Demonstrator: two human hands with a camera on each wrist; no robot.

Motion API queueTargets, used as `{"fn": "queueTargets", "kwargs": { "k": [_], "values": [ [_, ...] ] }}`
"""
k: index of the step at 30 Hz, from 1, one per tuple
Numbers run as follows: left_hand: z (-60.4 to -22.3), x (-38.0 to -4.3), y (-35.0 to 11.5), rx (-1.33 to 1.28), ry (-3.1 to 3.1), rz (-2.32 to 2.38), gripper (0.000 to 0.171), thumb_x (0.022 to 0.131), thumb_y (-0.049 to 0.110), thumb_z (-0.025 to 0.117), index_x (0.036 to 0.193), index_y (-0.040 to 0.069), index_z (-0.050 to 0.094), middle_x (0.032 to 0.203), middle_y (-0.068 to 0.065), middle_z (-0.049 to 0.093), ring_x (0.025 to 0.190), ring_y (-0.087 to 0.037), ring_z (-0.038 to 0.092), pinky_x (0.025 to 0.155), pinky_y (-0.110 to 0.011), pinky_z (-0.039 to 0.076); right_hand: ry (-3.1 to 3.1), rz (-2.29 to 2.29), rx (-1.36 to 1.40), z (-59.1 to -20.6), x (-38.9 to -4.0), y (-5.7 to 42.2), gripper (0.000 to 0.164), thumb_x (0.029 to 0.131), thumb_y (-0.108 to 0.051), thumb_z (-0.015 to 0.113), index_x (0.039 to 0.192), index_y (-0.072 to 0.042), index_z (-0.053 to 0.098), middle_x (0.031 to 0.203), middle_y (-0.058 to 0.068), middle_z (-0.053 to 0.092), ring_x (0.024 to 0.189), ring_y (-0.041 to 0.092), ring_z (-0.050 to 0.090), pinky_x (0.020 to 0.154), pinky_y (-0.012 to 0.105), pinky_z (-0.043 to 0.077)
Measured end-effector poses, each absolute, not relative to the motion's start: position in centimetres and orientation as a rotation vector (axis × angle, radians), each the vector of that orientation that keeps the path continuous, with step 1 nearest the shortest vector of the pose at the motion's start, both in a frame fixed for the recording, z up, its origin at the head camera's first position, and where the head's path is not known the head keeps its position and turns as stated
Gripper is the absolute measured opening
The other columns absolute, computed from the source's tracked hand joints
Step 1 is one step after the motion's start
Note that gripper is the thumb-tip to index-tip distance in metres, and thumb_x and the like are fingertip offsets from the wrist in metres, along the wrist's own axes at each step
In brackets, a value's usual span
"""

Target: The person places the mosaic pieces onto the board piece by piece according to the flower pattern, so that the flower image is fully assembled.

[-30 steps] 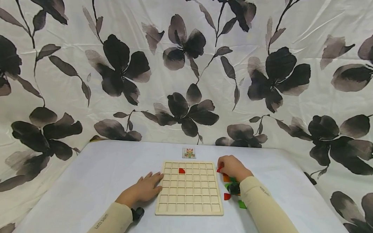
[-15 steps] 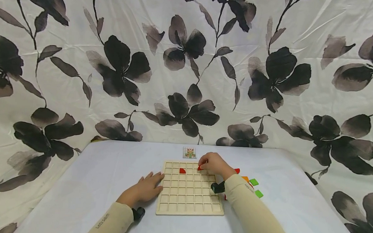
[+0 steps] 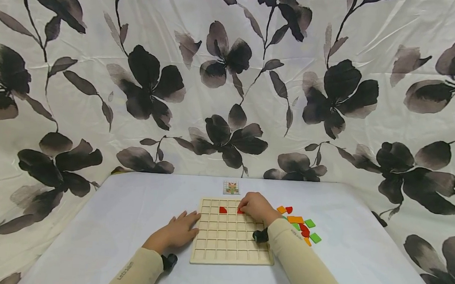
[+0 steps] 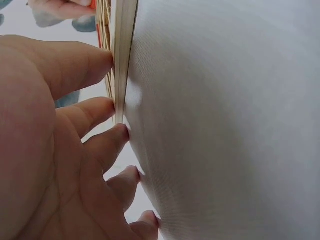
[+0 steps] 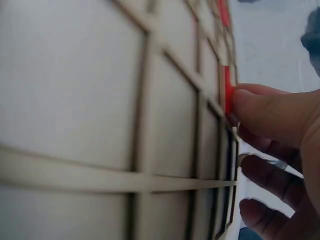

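Note:
A square wooden grid board [image 3: 232, 238] lies on the table. One red quarter-round tile [image 3: 223, 210] sits in a cell of its second row. My right hand [image 3: 258, 207] pinches another red tile [image 3: 240, 211] between thumb and forefinger at a cell in the same row, further right. In the right wrist view that red tile [image 5: 228, 90] stands at the cell's ribs, partly covered by the thumb. My left hand [image 3: 177, 230] rests palm down with spread fingers at the board's left edge. Its thumb and forefinger touch the side of the board [image 4: 121, 55] in the left wrist view.
Right of the board lies a loose group of tiles: orange [image 3: 295, 219], green [image 3: 315, 238] and red [image 3: 304, 230]. A small pattern card [image 3: 231, 187] lies behind the board. A floral cloth [image 3: 222, 94] hangs at the table's back.
My right hand has carried a red tile leftward from the loose tiles onto the board, then slightly nearer to me at a second-row cell. The left hand stays in place.

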State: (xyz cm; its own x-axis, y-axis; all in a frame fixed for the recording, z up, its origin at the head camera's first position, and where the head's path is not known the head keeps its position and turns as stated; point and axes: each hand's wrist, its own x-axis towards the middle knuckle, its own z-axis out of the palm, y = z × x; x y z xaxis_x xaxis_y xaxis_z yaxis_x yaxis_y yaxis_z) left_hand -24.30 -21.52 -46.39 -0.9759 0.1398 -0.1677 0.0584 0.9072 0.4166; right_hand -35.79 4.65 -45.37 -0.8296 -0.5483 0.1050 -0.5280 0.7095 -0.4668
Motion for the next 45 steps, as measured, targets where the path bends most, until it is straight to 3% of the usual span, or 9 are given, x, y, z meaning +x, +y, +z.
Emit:
{"fn": "queueTargets", "kwargs": {
  "k": [8, 20, 24, 28, 32, 39, 45],
  "values": [
    [-46.7, -24.4, -21.7, 0.147, 2.883, 0.616, 0.053, 0.098, 0.028, 0.053, 0.146, 0.009, 0.042, 0.155, -0.014, 0.036, 0.147, -0.043, 0.02, 0.116, -0.067, 0.013, 2.926, -0.657, -0.969, -45.5, -35.6, 5.9, 0.014, 0.091, -0.012, 0.066, 0.099, -0.016, 0.076, 0.1, 0.0, 0.073, 0.097, 0.02, 0.066, 0.088, 0.038, 0.054],
    [-46.7, -24.4, -22.0, 0.128, 2.885, 0.595, 0.054, 0.098, 0.03, 0.052, 0.147, 0.01, 0.041, 0.156, -0.014, 0.035, 0.147, -0.042, 0.02, 0.117, -0.065, 0.014, 2.966, -0.547, -0.517, -43.2, -36.8, 14.2, 0.015, 0.091, -0.011, 0.065, 0.102, -0.012, 0.074, 0.099, 0.003, 0.07, 0.086, 0.018, 0.057, 0.09, 0.041, 0.053],
    [-46.4, -24.3, -22.3, 0.12, 2.887, 0.603, 0.053, 0.098, 0.028, 0.053, 0.146, 0.009, 0.042, 0.155, -0.016, 0.035, 0.147, -0.044, 0.019, 0.117, -0.066, 0.013, 2.896, -0.559, -0.575, -43.4, -36.6, 14.8, 0.016, 0.09, -0.013, 0.068, 0.104, -0.014, 0.075, 0.1, 0.0, 0.069, 0.091, 0.017, 0.058, 0.094, 0.042, 0.052],
    [-46.4, -24.1, -22.3, 0.133, 2.888, 0.611, 0.052, 0.098, 0.027, 0.053, 0.146, 0.008, 0.042, 0.155, -0.017, 0.036, 0.146, -0.045, 0.02, 0.116, -0.067, 0.014, 2.901, -0.436, -0.724, -44.0, -36.3, 14.4, 0.018, 0.09, -0.014, 0.068, 0.106, -0.015, 0.076, 0.093, -0.001, 0.064, 0.083, 0.014, 0.055, 0.085, 0.036, 0.052],
    [-46.6, -23.9, -22.2, 0.142, 2.884, 0.612, 0.052, 0.098, 0.027, 0.053, 0.145, 0.008, 0.043, 0.154, -0.017, 0.036, 0.146, -0.045, 0.021, 0.116, -0.066, 0.015, 2.906, -0.329, -0.785, -44.4, -36.0, 14.0, 0.016, 0.091, -0.014, 0.066, 0.104, -0.016, 0.076, 0.085, -0.001, 0.057, 0.075, 0.013, 0.049, 0.074, 0.031, 0.048],
    [-46.5, -23.9, -21.7, 0.147, 2.891, 0.633, 0.053, 0.098, 0.028, 0.053, 0.146, 0.008, 0.043, 0.155, -0.015, 0.036, 0.146, -0.044, 0.021, 0.116, -0.066, 0.013, 2.892, -0.351, -0.713, -44.3, -36.0, 14.0, 0.004, 0.088, -0.011, 0.069, 0.09, -0.015, 0.071, 0.086, -0.002, 0.057, 0.079, 0.015, 0.051, 0.083, 0.036, 0.049],
    [-46.3, -24.1, -21.4, 0.153, 2.889, 0.629, 0.053, 0.098, 0.028, 0.052, 0.146, 0.008, 0.042, 0.156, -0.014, 0.035, 0.147, -0.043, 0.02, 0.117, -0.066, 0.013, 2.877, -0.401, -0.719, -44.3, -36.3, 14.3, 0.01, 0.087, -0.01, 0.07, 0.083, -0.018, 0.065, 0.082, -0.005, 0.062, 0.077, 0.014, 0.052, 0.078, 0.033, 0.048]
  ]
}}
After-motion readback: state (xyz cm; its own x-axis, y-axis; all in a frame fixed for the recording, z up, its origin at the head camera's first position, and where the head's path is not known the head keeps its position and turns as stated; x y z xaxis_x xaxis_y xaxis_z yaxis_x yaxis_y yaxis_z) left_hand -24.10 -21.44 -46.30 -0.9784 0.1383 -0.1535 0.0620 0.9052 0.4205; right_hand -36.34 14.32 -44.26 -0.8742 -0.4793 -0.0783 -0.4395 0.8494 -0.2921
